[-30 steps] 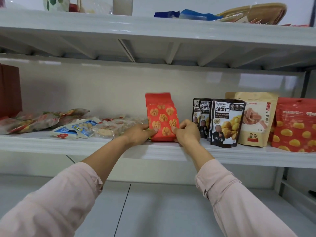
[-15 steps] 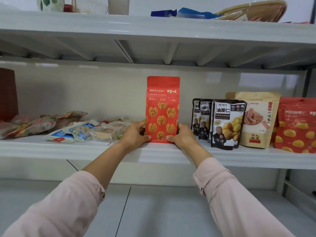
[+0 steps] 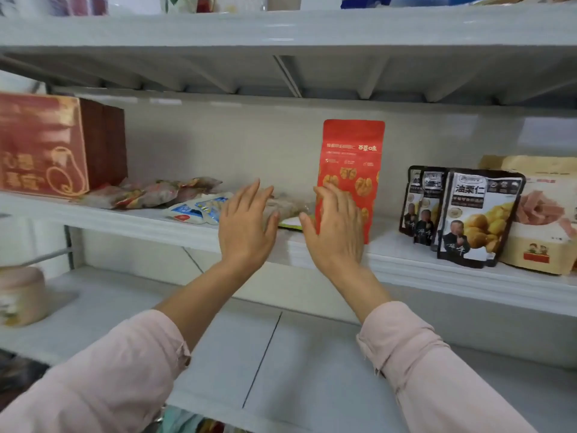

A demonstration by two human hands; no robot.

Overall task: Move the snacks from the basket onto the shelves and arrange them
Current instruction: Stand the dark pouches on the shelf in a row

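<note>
Red walnut pouch (image 3: 351, 170) stands upright on middle shelf (image 3: 406, 260), left of black chestnut packs (image 3: 477, 214). Left hand (image 3: 246, 226) and right hand (image 3: 335, 232) spread flat, holding nothing. Placement looks done; next calls for reaching another basket snack.

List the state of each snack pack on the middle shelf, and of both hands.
Red walnut-print pouch: upright, not gripped.
Black chestnut pouches: upright, overlapping.
Tan paper pouch: upright.
Blue-and-white plastic packets: lying flat.
Mottled reddish wrapped packets: lying flat.
Left hand: open, holding nothing.
Right hand: open; contact with pouch unclear.
</note>
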